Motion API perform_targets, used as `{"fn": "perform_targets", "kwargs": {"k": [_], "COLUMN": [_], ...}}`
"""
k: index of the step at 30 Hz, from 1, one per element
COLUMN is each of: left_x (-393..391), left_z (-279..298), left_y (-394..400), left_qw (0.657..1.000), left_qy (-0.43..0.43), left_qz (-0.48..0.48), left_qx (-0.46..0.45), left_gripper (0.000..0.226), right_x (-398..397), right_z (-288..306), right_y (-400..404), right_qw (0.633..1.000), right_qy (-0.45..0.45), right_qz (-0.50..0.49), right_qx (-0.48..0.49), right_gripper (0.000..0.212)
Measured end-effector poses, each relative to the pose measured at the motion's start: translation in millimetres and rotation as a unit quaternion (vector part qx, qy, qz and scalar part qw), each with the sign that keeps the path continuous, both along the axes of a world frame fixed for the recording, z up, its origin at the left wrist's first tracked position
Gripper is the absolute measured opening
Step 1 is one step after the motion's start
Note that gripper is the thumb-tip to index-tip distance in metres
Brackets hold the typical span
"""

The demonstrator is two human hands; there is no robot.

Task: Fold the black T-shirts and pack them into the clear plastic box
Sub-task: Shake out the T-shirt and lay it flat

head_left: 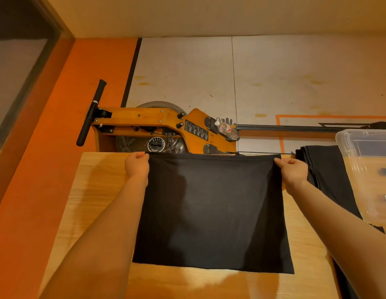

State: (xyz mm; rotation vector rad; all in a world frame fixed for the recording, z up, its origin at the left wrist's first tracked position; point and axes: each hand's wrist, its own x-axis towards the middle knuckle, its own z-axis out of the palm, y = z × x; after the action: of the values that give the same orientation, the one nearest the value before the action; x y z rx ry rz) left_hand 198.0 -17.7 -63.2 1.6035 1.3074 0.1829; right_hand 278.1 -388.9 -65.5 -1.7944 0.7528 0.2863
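Observation:
A black T-shirt [211, 212] lies spread as a flat rectangle on the wooden table [97, 203]. My left hand [137, 166] pinches its far left corner at the table's far edge. My right hand [292, 170] pinches its far right corner. Both arms reach forward along the shirt's sides. A clear plastic box [367, 169] sits at the right edge of the table, with some dark items inside. More black T-shirts [323, 169] lie in a pile between the spread shirt and the box, partly under the box.
Beyond the table's far edge a wooden rowing machine [157, 130] lies on the floor, with a black handle [90, 114] and a plastic bottle [227, 129] on it. An orange wall panel [58, 126] runs along the left.

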Motion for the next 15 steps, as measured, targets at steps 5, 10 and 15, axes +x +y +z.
{"fn": "perform_targets", "kwargs": {"k": [5,10,15], "left_x": [5,7,-11], "left_z": [-3,-2,-11], "left_y": [-1,-5,-22], "left_qw": [1.000,0.999,0.905], "left_qy": [0.008,0.023,0.136], "left_qz": [-0.003,-0.013,-0.237], "left_qx": [0.009,0.024,0.326], "left_gripper": [0.026,0.027,0.046], "right_x": [7,8,-20], "right_z": [-3,-8,-10], "right_y": [3,3,22], "right_qw": [1.000,0.996,0.892], "right_qy": [0.001,-0.008,-0.153], "right_qz": [0.013,0.053,0.229], "right_qx": [-0.017,-0.076,-0.358], "right_gripper": [0.018,0.010,0.053]}}
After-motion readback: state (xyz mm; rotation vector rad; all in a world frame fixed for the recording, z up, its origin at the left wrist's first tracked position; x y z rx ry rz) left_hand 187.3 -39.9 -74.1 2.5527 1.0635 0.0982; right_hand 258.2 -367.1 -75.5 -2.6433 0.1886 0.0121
